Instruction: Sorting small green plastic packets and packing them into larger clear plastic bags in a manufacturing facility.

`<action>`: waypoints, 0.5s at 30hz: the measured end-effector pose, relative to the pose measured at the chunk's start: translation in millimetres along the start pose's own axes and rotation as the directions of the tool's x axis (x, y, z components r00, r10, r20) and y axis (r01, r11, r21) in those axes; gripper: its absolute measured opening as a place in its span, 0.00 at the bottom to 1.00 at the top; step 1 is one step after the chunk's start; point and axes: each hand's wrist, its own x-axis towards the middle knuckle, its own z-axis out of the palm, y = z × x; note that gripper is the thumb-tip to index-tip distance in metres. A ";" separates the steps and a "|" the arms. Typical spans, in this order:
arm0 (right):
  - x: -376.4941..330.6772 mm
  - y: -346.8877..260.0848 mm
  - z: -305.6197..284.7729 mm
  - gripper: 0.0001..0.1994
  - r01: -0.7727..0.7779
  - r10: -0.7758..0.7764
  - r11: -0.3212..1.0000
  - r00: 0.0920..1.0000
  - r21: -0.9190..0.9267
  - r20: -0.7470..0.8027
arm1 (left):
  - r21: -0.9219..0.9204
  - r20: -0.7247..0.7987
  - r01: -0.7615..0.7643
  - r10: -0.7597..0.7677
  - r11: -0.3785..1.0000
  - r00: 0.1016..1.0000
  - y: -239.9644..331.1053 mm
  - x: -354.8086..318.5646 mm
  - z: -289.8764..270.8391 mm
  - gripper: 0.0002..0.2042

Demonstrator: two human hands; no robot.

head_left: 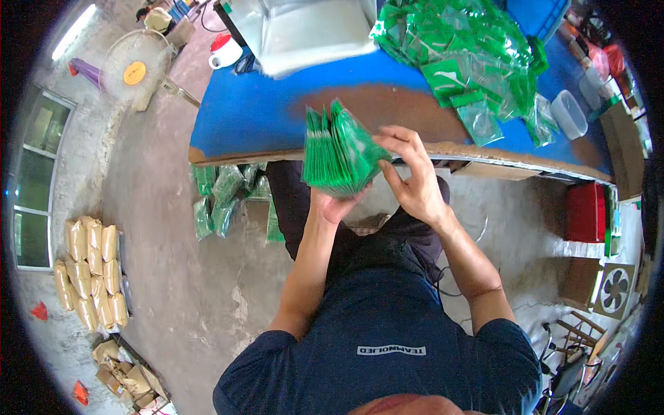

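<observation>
Left hand (pixel 339 206) grips green packets (pixel 339 152) from below, contents indistinct; right hand (pixel 415 183), half-open, meets their edge. Clear tub (pixel 569 115) sits on the table (pixel 249 114).

green pkts (pixel 339 155) w/ whitish patches; blue tabletop (pixel 256 104), brown patch; dk navy shirt (pixel 380 311); red & wht mug (pixel 226 52); tan bags (pixel 93 266).

floor (pixel 228 290): grey, stained | wall (pixel 88 142): pale | window (pixel 36 181): paned | tube light (pixel 74 32): lit | table (pixel 242 111): blue-topped, worn
</observation>
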 end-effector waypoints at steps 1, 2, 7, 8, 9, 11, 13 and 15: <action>0.4 2.3 0.3 0.22 -0.006 0.006 1.000 1.000 0.004 0.001 | -0.011 0.000 0.008 -0.008 1.000 1.000 -0.8 -0.8 0.3 0.18; -0.8 3.2 0.6 0.22 0.066 -0.065 0.998 0.997 -0.019 0.048 | -0.022 0.000 0.018 -0.018 1.000 1.000 -2.1 -3.1 0.7 0.18; 1.0 -10.3 -0.2 0.22 0.213 -0.204 0.976 0.968 -0.046 0.150 | 0.002 -0.046 0.011 -0.011 1.000 0.999 -8.8 -8.9 12.9 0.17; 0.1 -9.9 0.2 0.22 0.212 -0.203 0.976 0.968 -0.042 0.149 | -0.012 -0.076 0.005 -0.006 1.000 0.997 -8.9 -9.7 15.6 0.17; -1.0 -8.7 0.2 0.21 0.226 -0.217 0.973 0.967 -0.056 0.135 | -0.011 -0.078 0.004 -0.004 1.000 0.997 -8.1 -10.0 12.7 0.17; -1.6 -5.7 -1.9 0.20 0.238 -0.229 0.969 0.966 -0.066 0.122 | -0.026 -0.002 0.020 -0.020 0.999 1.000 -6.4 -10.2 4.9 0.17; -1.4 -2.3 -5.5 0.15 0.273 -0.258 0.954 0.958 -0.126 0.121 | -0.010 0.021 0.017 -0.016 1.000 1.000 -5.5 -10.8 1.2 0.17; -1.9 -2.5 -9.8 0.14 0.259 -0.242 0.956 0.962 -0.141 0.127 | 0.005 0.043 0.017 -0.017 1.000 0.999 -6.2 -11.7 4.2 0.17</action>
